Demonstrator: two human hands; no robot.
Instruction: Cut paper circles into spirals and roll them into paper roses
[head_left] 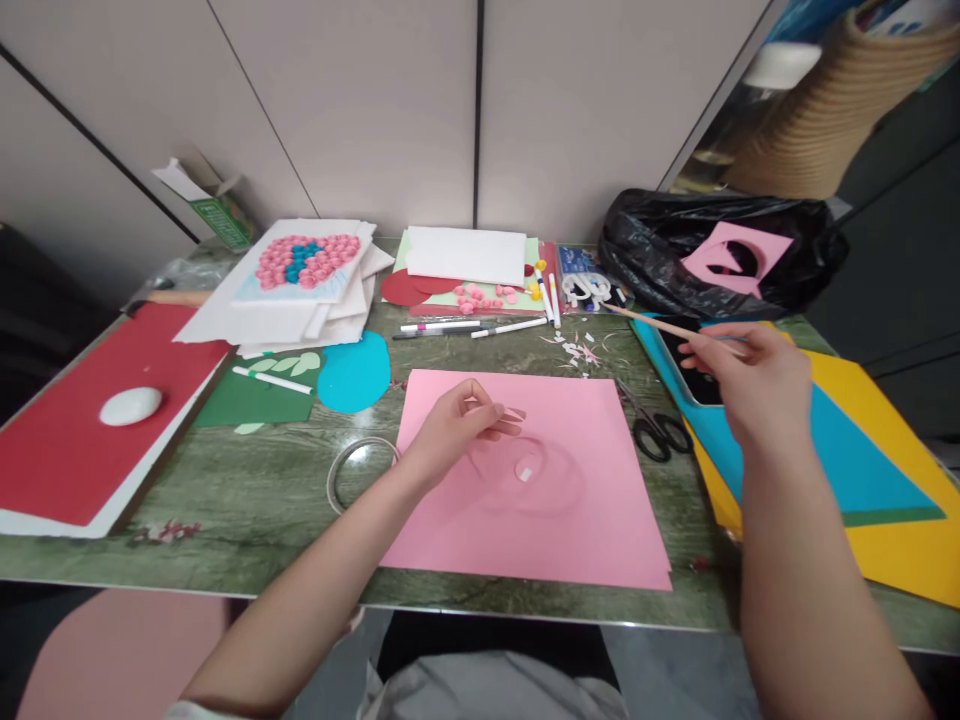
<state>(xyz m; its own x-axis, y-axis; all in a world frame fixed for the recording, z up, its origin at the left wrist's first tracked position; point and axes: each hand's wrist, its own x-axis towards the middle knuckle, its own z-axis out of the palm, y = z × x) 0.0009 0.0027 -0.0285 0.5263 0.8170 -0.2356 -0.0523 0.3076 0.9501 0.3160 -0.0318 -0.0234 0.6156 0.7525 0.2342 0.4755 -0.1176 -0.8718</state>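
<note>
My left hand [465, 425] is closed in a pinch over the pink paper sheet [600, 530], and a bit of pink paper strip [515, 413] shows at its fingertips. Below it, a faint pink paper curl or its shadow lies on the sheet around a small white scrap [526, 475]. My right hand [754, 370] is raised at the right, its fingers closed round a thin wooden stick [652, 321] that points left toward the back. Black-handled scissors [652, 432] lie between the sheet and my right forearm.
A phone [694, 375] rests on blue paper [855, 460] and yellow paper [911, 540]. At the back right sits a black plastic bag [637, 240] with a cut pink piece [709, 255]. Paper scraps [576, 350], markers [510, 328] and a tape ring [341, 470] surround the sheet.
</note>
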